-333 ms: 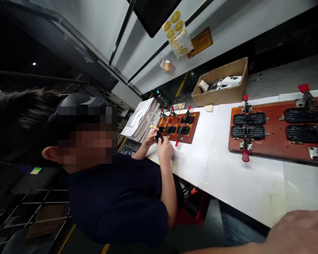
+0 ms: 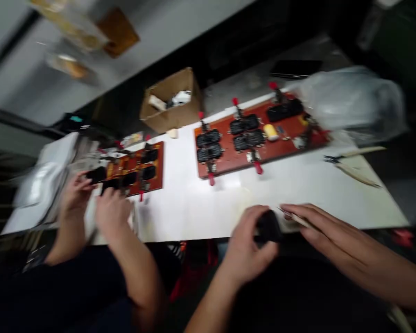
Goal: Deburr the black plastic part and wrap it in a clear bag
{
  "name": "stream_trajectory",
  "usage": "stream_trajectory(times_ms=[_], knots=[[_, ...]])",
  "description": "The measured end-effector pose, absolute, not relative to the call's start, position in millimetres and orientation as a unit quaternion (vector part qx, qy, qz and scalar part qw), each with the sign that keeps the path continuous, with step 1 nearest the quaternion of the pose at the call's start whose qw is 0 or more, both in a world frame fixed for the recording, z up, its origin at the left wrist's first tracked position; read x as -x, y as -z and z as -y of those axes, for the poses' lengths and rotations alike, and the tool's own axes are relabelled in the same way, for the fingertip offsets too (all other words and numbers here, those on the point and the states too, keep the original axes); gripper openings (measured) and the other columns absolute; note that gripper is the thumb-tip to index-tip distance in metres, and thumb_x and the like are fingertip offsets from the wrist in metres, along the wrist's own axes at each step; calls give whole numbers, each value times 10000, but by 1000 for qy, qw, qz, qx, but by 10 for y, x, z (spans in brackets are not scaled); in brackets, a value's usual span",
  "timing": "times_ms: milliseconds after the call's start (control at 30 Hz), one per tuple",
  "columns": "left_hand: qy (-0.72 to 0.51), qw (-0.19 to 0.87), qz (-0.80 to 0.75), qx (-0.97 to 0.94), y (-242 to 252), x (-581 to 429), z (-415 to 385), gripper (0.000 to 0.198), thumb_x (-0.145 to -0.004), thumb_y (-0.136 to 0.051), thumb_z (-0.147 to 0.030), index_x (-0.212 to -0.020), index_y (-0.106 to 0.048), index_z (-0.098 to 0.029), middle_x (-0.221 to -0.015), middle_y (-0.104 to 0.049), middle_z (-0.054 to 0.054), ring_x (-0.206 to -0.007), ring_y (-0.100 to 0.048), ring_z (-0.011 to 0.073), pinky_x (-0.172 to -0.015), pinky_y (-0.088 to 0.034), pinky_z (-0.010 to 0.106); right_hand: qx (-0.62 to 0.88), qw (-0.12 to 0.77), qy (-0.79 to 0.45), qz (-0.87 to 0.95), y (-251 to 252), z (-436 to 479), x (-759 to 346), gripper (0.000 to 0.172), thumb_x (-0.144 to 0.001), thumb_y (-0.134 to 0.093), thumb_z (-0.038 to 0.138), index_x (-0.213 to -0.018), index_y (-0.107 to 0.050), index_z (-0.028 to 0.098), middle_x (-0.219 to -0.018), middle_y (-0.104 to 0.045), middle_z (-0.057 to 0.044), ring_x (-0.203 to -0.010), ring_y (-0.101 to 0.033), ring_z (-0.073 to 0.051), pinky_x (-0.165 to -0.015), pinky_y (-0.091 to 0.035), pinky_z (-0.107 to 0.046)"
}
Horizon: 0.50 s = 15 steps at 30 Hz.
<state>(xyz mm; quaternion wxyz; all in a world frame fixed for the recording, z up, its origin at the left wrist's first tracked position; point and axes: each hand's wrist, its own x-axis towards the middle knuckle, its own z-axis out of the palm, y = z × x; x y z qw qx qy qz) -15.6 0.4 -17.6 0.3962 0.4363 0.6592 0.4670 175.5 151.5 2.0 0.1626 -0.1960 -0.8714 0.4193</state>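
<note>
Both hands are now in front at the near edge of the table (image 2: 194, 203), left hand (image 2: 251, 245) with its grip closed on a small black part (image 2: 268, 226), right hand (image 2: 327, 236) open-fingered just beside it.

At the near edge of the white worktop (image 2: 194, 208), the left hand (image 2: 249, 245) grips a small black part (image 2: 268, 226) while the right hand (image 2: 329, 233) lies beside it, fingers stretched, touching a thin pale strip. Beyond sits a red-brown fixture board (image 2: 229, 159) carrying black pieces and red-handled clamps. To the left, a co-worker's hands (image 2: 93, 203) work at a second board (image 2: 135, 171). The view is blurred.
</note>
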Motion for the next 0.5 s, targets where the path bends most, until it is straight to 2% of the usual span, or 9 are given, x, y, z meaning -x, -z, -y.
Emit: stream_trajectory(times_ms=[67, 167, 333, 500], knots=[[-472, 423, -663, -398, 214, 220, -23, 633, -871, -681, -120, -1459, -540, -306, -1467, -607, 77, -1294, -631, 254, -1136, -533, 446, 197, 118, -445, 866, -111, -1572, -1789, 424, -1122, -474, 305, -1536, -542, 364, -1323, -679, -52, -1176, -698, -190, -929, -614, -303], [-482, 460, -650, -365, 158, 261, -23, 567, -910, -672, -138, -1435, -558, -318, -1483, -590, 68, -1241, -653, 234, -1081, -562, 405, 141, 125, -472, 861, -180, -1598, -1731, 435, -1116, -489, 216, -1524, -561, 352, -1193, -687, -37, -1059, -671, -163, -891, -559, -297], [-491, 464, -633, -378, 69, 249, -33, 651, -843, -671, -50, -1433, -581, -310, -1501, -585, 52, -1347, -610, 260, -1202, -489, 445, 93, 123, -462, 873, -225, -1533, -1714, 388, -1113, -519, 213, -1483, -605, 287, -1086, -698, -36, -969, -628, -180, -843, -505, -334], [-486, 462, -637, -381, 79, 220, -59, 643, -864, -652, -33, -1435, -580, -320, -1486, -598, 34, -1338, -623, 234, -1205, -498, 428, 99, 124, -453, 878, -192, -1518, -1717, 374, -1111, -515, 205, -1463, -620, 273, -1047, -678, -39, -937, -603, -181, -815, -480, -328]])
